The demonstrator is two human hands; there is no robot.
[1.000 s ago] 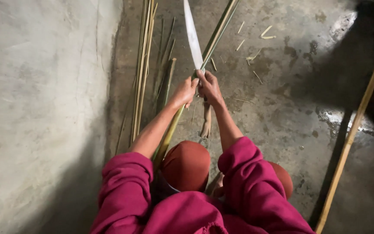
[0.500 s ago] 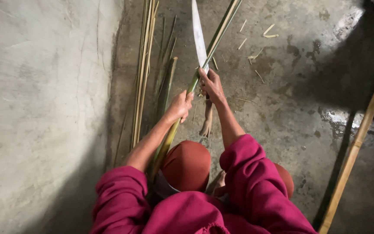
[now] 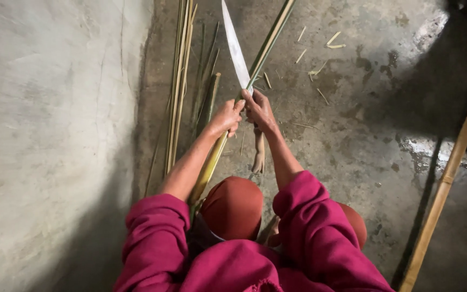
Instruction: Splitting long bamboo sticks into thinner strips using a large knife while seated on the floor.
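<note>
Left hand [image 3: 227, 116] clamped on bamboo strip [image 3: 266, 51], right hand [image 3: 259, 110] gripping knife [image 3: 235, 51], frame centre. Risk: blade slipping along grain, cutting fingers alongside.

The blade [image 3: 235, 46] tip and bamboo strip [image 3: 268, 40] top run past the upper edge.

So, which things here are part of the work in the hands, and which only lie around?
In use:
- left hand, gripping the bamboo strip
- right hand, holding the long knife against that strip

Lying about:
- bundle of thin strips beside the wall
- small chips on the floor
- thick bamboo pole at the right
</note>
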